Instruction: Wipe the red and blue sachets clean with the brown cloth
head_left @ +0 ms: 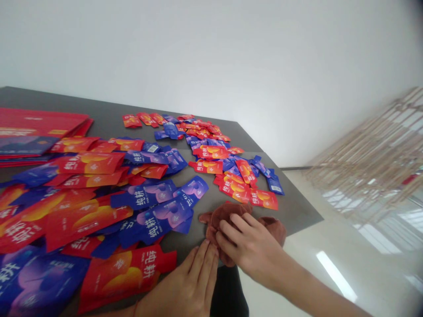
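A crumpled brown cloth (223,215) lies at the near edge of the dark table, with one end spreading right. My right hand (244,240) presses on it, fingers curled into its folds. Flat and stretched out, my left hand (194,277) rests at the table edge, its fingertips meeting the cloth's near side. Left of the cloth, blue pouches (155,220) overlap one another. A red-orange pouch (122,273) lies close by my left hand. Beyond the cloth is a looser group of pouches, among them a red one (264,199).
Red folded bags (39,127) are stacked at the table's left. More red and blue pouches (198,127) lie toward the far side. The grey tabletop (297,207) ends in a corner at right, above a glossy floor (297,273). Wooden poles (373,145) stand beyond, and a pale wall behind.
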